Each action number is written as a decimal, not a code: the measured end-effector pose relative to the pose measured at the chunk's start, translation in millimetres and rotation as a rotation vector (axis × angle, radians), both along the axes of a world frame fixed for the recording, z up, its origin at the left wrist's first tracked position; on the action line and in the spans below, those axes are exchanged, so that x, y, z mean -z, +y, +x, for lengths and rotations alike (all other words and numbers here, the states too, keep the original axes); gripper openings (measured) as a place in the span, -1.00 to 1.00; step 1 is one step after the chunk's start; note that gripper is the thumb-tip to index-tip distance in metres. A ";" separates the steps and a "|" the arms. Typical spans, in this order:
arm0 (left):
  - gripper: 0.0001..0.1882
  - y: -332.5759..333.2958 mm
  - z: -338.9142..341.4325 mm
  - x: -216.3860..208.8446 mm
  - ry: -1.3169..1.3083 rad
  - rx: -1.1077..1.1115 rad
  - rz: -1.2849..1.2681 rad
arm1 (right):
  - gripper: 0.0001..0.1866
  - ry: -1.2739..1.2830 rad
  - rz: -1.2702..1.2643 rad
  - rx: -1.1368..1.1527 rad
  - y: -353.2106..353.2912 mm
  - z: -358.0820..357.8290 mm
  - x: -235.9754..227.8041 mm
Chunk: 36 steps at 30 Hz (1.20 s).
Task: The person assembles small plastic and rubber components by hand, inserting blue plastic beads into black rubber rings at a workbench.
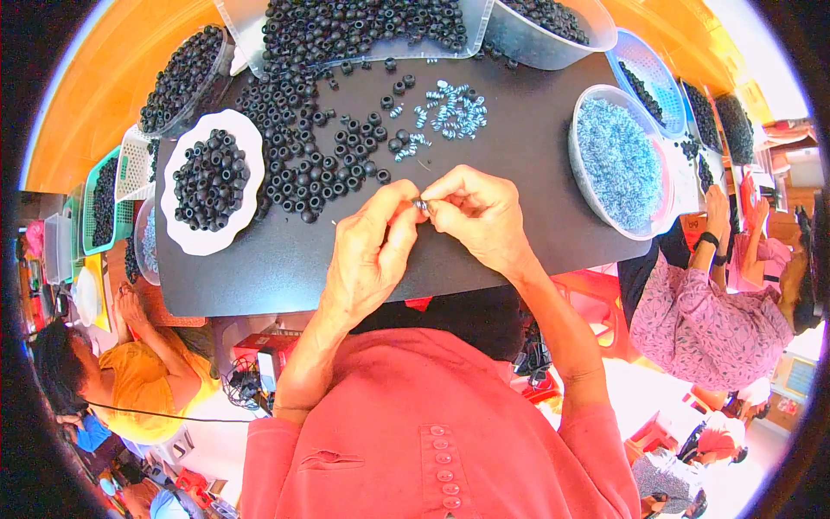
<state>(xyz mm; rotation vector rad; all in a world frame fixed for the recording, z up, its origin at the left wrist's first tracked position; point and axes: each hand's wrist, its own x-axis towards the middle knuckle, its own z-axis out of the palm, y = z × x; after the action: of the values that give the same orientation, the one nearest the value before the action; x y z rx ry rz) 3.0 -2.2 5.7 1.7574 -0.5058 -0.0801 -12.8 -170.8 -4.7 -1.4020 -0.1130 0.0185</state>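
Above the near part of a dark table [484, 246], my left hand [367, 246] and my right hand [480, 216] meet fingertip to fingertip. Both are closed in a pinch on one small dark piece [421, 205] with a shiny spot; the fingers cover most of it. Just beyond lies a small heap of short silvery-blue, spiral-marked metal pieces [458, 112], like screws or inserts. Left of that, many round black pieces with holes [303, 177], like knobs or large beads, are spread loose on the table.
A white scalloped plate [201, 244] of black pieces stands left. At the back are a clear bin [481, 30] and a tub [540, 56] of black pieces. On the right sits a bowl [574, 143] of silvery-blue pieces. Co-workers sit at left [164, 381] and right [700, 320].
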 end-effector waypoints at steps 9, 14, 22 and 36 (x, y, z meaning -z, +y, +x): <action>-0.69 6.0 9.5 -0.6 -0.512 0.061 0.272 | -0.90 0.002 -0.103 -0.002 -3.3 -0.2 1.7; -0.75 5.0 6.7 -2.2 -0.488 0.042 0.284 | -0.89 -0.010 -0.033 -0.013 -1.7 -0.7 5.2; -0.84 -0.2 3.7 -4.8 -0.416 -0.009 0.218 | -0.86 -0.033 0.036 -0.027 -4.4 0.6 6.1; -0.75 0.4 4.6 -4.4 -0.442 -0.007 0.216 | -0.85 -0.053 0.010 -0.041 -6.1 0.6 5.6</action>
<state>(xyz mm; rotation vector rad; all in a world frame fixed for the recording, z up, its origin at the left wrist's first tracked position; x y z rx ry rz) 7.6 -1.8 10.0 1.9962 -0.8353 0.2746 -12.2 -177.0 -10.3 -1.3906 -0.1855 0.0142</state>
